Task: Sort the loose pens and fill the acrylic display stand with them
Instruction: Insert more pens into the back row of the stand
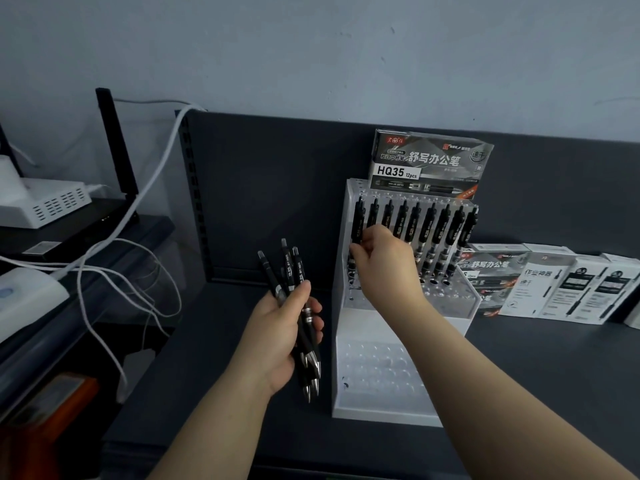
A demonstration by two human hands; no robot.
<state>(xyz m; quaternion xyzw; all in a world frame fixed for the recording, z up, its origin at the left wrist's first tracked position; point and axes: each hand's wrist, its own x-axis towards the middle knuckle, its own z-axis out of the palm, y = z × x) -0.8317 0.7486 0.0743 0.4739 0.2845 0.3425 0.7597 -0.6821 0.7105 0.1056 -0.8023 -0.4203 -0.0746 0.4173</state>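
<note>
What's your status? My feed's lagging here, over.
Left hand holds spare pens. Right hand pinches leftmost pen, top row of display stand. Nothing in the way.

At your 9 o'clock you have a white vented device (pixel 52 202) and loose white cables (pixel 154 178), at 12 an upright HQ35 pen box (pixel 429 164), at 3 more pen boxes (pixel 554 289) on the bench (pixel 519 362).

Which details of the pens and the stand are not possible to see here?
Head view:
- Lower part of leftmost pen: hidden behind right hand.
- Number of pens in left hand: they overlap, and its fingers cover them.
- Small print on white boxes: too blurred.
</note>
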